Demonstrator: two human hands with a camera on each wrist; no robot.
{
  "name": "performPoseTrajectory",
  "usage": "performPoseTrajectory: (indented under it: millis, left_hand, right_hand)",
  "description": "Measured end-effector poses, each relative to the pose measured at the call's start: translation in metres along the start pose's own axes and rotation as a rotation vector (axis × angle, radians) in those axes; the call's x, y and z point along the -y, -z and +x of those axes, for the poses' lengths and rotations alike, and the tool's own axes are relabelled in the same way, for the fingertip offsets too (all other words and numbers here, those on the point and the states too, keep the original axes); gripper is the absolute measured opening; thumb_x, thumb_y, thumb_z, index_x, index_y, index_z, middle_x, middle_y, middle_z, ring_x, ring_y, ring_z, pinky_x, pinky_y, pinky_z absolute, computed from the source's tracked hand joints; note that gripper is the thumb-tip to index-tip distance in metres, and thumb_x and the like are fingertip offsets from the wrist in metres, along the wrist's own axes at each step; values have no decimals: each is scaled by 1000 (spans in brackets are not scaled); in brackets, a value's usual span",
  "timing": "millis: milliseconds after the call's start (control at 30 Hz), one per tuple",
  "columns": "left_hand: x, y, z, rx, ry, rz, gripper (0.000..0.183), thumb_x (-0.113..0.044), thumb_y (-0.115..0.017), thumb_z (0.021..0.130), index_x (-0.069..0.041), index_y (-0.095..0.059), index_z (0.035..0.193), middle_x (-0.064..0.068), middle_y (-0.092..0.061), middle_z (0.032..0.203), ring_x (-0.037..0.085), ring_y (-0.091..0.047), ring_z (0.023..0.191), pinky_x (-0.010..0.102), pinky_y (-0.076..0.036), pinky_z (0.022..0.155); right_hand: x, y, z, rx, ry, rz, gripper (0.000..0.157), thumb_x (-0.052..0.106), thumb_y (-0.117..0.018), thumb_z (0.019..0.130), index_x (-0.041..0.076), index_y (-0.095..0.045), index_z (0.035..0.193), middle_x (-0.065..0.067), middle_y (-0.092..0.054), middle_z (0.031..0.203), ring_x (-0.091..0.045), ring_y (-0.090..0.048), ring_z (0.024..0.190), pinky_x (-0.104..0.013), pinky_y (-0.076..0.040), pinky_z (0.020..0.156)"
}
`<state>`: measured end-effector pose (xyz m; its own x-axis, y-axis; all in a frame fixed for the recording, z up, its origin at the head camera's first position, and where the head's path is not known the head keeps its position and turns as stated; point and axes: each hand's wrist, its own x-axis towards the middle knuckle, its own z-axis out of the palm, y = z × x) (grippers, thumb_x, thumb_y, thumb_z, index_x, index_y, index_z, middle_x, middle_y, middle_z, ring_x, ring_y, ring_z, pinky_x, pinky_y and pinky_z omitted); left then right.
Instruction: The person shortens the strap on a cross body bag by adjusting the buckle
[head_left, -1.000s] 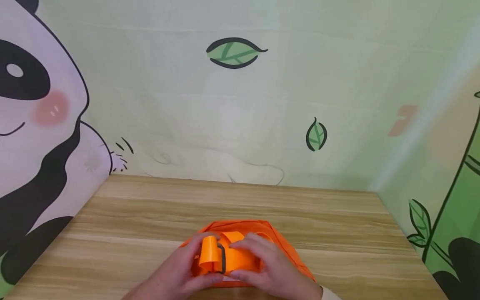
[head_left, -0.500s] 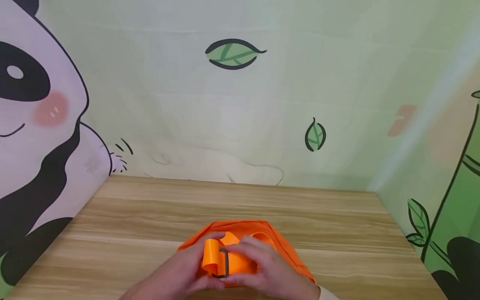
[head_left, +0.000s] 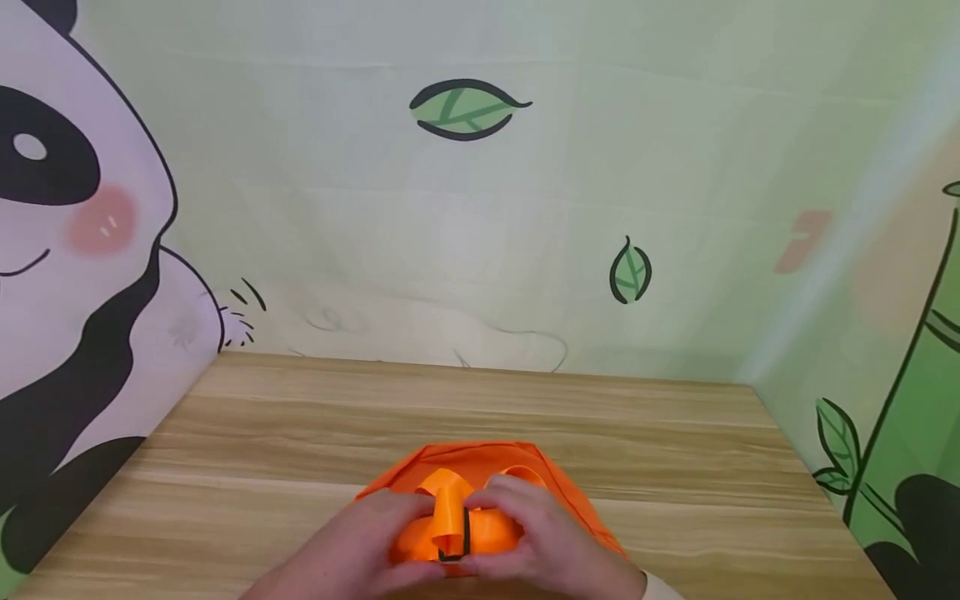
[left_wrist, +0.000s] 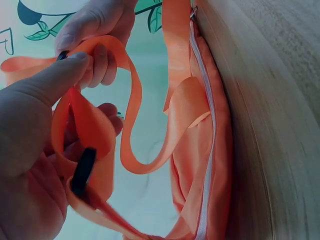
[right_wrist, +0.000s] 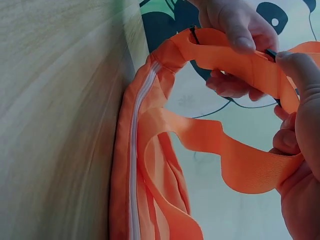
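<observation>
while in two hands (head_left: 371, 537) (head_left: 542, 533), strap (head_left: 448, 510) of one bag (head_left: 480, 454)

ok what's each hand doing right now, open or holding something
Left hand: closed, holding the orange strap.
Right hand: closed, pinching the orange strap near a black buckle.

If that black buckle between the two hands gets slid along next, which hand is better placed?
Probably the right hand: its thumb tip is right at the black buckle, while the left hand pinches the orange strap slightly farther from it.
</observation>
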<state>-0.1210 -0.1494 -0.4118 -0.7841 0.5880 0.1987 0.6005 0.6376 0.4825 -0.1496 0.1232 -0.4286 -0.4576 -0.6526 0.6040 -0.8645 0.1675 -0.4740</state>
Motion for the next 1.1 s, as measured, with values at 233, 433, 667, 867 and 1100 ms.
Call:
performPoseTrajectory:
  millis: [233, 433, 667, 867, 1100]
  left_hand:
    - [4, 0, -5, -74, -85, 44, 51, -63, -70, 97, -24, -74, 130, -15, -77, 120, 7, -70, 103, 34, -62, 91]
    - [12, 9, -15, -72, -56, 39, 43, -55, -76, 97, -25, -76, 128, -14, -78, 118, 5, -69, 98, 30, -62, 86]
    - [34, 27, -33, 84, 228, -78, 51, -63, -77, 92, -34, -73, 134, -18, -74, 120, 1, -61, 96, 24, -61, 84]
    - [53, 38, -49, 101, 255, -221, 46, -51, -82, 93, -29, -71, 133, -8, -73, 128, 6, -64, 104, 25, -64, 86]
    - [70, 43, -59, 130, 256, -364, 44, -42, -81, 96, -30, -70, 137, -2, -72, 138, 11, -65, 111, 28, -65, 88]
  right_hand:
    - [-7, 1, -1, -25, 85, -13, 47, 17, -95, 83, 10, -68, 121, -3, -68, 100, -10, -62, 87, -8, -51, 77]
    - [-12, 6, -4, -63, 85, -7, 47, 18, -95, 82, 10, -69, 120, -3, -72, 102, -12, -66, 87, -12, -54, 80]
    - [-17, 17, -11, -79, 57, -37, 47, 21, -96, 82, 10, -69, 119, -2, -71, 100, -11, -63, 86, -15, -55, 80]
    - [-20, 21, -15, -54, 32, -26, 42, 25, -93, 86, 12, -70, 119, -2, -72, 100, -10, -65, 88, -18, -57, 81]
    - [-22, 22, -14, -64, 82, -4, 41, 26, -91, 87, 11, -69, 119, -2, -71, 97, -10, -63, 84, -12, -54, 78]
